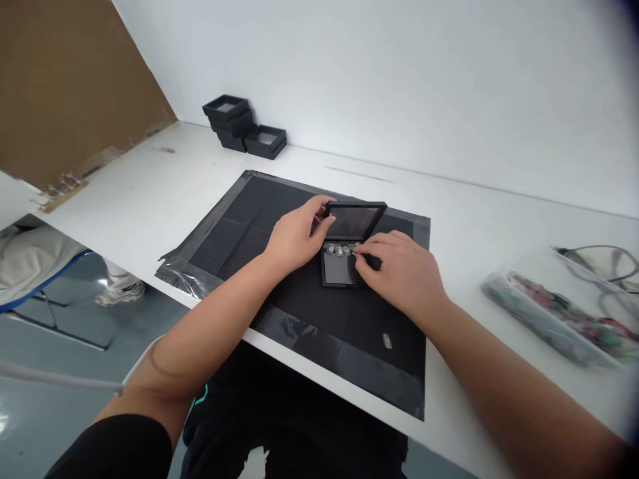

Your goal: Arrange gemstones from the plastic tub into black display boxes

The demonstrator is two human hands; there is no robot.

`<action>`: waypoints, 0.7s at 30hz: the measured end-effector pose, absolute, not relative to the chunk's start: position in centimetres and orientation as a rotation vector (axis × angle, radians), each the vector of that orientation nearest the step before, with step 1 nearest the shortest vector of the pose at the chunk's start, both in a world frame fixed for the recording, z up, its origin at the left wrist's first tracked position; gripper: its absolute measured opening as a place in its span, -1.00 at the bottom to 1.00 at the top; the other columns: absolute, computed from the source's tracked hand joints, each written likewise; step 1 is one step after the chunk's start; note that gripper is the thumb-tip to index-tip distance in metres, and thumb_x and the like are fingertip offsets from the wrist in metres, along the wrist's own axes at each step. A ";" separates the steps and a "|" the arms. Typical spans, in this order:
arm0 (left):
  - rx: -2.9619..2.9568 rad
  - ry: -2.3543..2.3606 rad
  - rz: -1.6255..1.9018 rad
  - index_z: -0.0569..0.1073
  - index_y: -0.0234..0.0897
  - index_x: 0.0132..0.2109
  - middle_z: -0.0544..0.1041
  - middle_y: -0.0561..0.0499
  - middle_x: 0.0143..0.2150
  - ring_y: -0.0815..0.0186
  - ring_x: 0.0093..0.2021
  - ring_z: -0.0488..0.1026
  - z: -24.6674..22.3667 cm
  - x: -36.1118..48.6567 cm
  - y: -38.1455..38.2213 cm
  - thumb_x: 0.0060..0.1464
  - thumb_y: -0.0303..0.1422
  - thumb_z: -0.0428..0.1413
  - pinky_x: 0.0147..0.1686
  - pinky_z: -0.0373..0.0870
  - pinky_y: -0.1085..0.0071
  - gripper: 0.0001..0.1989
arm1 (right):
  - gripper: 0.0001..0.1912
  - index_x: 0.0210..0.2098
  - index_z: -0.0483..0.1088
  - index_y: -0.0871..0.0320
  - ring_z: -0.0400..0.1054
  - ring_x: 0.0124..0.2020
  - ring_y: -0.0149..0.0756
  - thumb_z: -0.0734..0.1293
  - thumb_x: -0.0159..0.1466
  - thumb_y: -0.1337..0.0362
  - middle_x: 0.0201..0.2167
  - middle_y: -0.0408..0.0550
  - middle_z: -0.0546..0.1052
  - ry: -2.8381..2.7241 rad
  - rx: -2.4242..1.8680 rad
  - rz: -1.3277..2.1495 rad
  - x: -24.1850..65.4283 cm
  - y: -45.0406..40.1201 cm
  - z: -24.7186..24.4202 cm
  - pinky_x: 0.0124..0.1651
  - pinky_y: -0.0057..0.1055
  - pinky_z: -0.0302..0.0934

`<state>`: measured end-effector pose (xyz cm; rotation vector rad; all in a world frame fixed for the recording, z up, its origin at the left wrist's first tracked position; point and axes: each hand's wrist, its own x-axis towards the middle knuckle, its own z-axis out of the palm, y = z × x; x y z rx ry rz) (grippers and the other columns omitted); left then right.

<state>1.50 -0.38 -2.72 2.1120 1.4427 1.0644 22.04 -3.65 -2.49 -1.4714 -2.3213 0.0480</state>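
A shallow black display case [327, 276] sits on the black mat [309, 319], its windowed lid [357, 223] tilted up. Along the back of its grey inside lies a row of several small silvery pieces [340, 251]. My left hand [302, 233] pinches the lid's left edge between thumb and fingers. Over the case's right side, my right hand [399, 266] has thumb and forefinger closed together at the right end of the row. Whatever is between those fingertips is too small to name. One loose small, shiny, oblong piece [387, 341] rests on the mat, nearer to me.
Several black frame-like boxes [232, 123] are stacked at the back left by the wall. To the right stands a clear plastic tray [544, 326] of small colourful packets, with glasses [599, 249] beside it. A person's shoe [120, 293] and a chair show at left.
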 end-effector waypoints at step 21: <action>2.102 1.450 1.012 0.39 -0.19 0.11 0.60 0.00 -0.08 0.31 -0.17 0.56 -2.0 1.6 -0.8 0.24 -0.30 0.07 -0.05 0.46 0.31 -0.69 | -0.77 -0.40 0.59 0.09 0.40 -0.50 -0.27 0.39 0.22 0.08 -0.47 -0.09 0.60 -1.705 -1.535 0.439 23.5 -2.2 -3.1 -0.39 -0.31 0.21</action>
